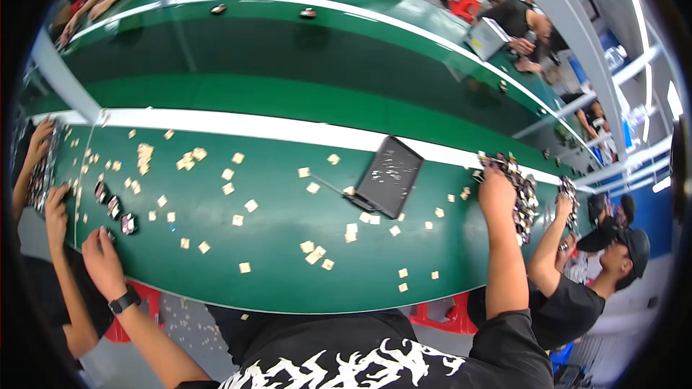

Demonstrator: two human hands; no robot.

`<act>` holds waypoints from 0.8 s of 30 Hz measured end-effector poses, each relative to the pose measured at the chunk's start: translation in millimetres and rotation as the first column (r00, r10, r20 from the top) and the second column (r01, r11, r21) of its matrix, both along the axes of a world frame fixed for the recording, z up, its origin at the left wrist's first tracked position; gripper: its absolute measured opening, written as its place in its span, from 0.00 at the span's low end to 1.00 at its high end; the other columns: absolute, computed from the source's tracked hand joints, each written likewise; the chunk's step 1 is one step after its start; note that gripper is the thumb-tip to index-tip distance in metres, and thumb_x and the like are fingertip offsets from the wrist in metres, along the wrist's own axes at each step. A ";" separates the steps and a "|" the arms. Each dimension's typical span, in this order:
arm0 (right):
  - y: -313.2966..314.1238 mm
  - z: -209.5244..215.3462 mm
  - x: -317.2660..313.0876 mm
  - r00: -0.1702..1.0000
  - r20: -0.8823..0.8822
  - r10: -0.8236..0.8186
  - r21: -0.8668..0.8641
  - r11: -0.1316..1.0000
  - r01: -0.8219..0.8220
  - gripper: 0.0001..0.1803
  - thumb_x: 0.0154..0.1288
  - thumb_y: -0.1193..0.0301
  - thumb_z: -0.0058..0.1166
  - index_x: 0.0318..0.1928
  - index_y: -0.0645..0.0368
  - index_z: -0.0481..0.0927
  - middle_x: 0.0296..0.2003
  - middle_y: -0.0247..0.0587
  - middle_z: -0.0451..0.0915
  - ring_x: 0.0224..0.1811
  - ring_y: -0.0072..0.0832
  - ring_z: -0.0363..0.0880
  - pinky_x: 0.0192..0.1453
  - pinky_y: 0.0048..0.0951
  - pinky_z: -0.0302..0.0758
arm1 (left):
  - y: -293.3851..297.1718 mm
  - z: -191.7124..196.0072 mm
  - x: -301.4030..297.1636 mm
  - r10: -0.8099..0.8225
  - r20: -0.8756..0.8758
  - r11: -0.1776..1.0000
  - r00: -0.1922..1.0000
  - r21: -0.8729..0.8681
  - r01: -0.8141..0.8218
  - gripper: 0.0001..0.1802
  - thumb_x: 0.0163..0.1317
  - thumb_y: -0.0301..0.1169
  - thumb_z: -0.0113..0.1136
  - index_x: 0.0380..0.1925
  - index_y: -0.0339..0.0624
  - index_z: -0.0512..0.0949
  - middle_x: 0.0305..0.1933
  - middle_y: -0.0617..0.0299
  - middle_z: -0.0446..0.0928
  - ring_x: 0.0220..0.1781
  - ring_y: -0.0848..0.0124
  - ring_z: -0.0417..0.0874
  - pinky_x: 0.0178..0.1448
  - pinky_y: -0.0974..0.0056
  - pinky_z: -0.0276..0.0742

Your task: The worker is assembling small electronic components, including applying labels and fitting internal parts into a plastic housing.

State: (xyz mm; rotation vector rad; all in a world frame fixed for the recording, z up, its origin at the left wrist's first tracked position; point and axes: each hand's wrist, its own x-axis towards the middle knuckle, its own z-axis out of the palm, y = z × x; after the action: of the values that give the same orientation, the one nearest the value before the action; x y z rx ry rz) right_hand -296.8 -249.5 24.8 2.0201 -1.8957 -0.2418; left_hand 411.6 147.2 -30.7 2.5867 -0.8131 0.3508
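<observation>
My left hand (104, 262) is at the table's left front edge, a dark watch on its wrist. Its fingers close round a small dark part, mostly hidden by them. Just beyond it, three small dark-and-silver parts (113, 207) lie in a slanting row. My right hand (497, 193) reaches far to the right, its fingertips at the near-left end of a heap of similar small parts (525, 205). Whether those fingers grip one is hidden. Small cream square pieces (313, 253) lie scattered over the green tabletop (288, 227) between my hands.
A black tray (391, 176) holding small slivers stands tilted near the white rail (274, 126). Beyond the rail runs a green conveyor belt (288, 97) carrying a few parts. Co-workers' arms work close on both sides (58, 223). Red stools (450, 313) stand below the front edge.
</observation>
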 end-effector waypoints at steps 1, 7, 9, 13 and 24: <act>2.9 0.4 -1.1 1.000 -0.014 0.011 -0.021 1.000 -0.011 0.13 0.70 0.73 0.46 0.48 0.57 0.82 0.53 0.52 0.85 0.43 0.49 0.89 0.44 0.49 0.86 | -7.7 5.8 -6.1 0.027 0.015 1.000 1.000 0.012 -0.027 0.21 0.76 0.40 0.58 0.54 0.30 0.81 0.55 0.42 0.81 0.58 0.46 0.81 0.64 0.52 0.75; 13.6 -2.2 -19.1 0.994 0.020 0.106 -0.139 0.985 -0.102 0.07 0.68 0.74 0.51 0.44 0.57 0.81 0.43 0.47 0.87 0.35 0.48 0.88 0.39 0.48 0.85 | -32.4 12.5 -46.9 -0.007 0.126 0.995 0.992 -0.094 0.019 0.23 0.77 0.40 0.57 0.59 0.30 0.79 0.66 0.44 0.76 0.66 0.48 0.78 0.68 0.52 0.73; 17.7 -2.0 -20.0 0.992 0.042 0.115 -0.166 0.980 -0.107 0.08 0.69 0.74 0.52 0.45 0.57 0.81 0.43 0.46 0.87 0.36 0.48 0.88 0.39 0.47 0.84 | -36.1 16.7 -66.7 -0.025 0.167 0.991 0.986 -0.127 0.047 0.22 0.77 0.39 0.57 0.59 0.30 0.79 0.66 0.45 0.77 0.66 0.48 0.78 0.68 0.52 0.73; 23.5 -13.7 -32.0 0.956 0.101 0.276 -0.329 0.916 -0.230 0.10 0.69 0.73 0.54 0.48 0.55 0.82 0.42 0.44 0.87 0.39 0.45 0.88 0.41 0.44 0.84 | -53.8 31.2 -120.2 -0.132 0.210 0.970 0.969 -0.174 0.170 0.18 0.76 0.33 0.57 0.57 0.30 0.80 0.64 0.45 0.79 0.66 0.50 0.79 0.70 0.51 0.72; 92.8 -5.3 4.9 0.775 0.310 0.551 -0.500 0.788 -0.360 0.16 0.54 0.85 0.61 0.44 0.58 0.84 0.46 0.45 0.88 0.43 0.45 0.89 0.47 0.39 0.85 | -103.4 58.9 -272.9 -0.857 -0.282 0.513 0.430 -0.545 0.664 0.11 0.63 0.23 0.64 0.44 0.30 0.83 0.53 0.48 0.83 0.52 0.53 0.85 0.61 0.55 0.78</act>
State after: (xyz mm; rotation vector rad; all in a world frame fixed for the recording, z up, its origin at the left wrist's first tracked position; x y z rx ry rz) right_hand -291.9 -156.8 19.5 2.2654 -1.4001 0.7583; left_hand 138.7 43.8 28.3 1.5433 -1.4456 -0.4600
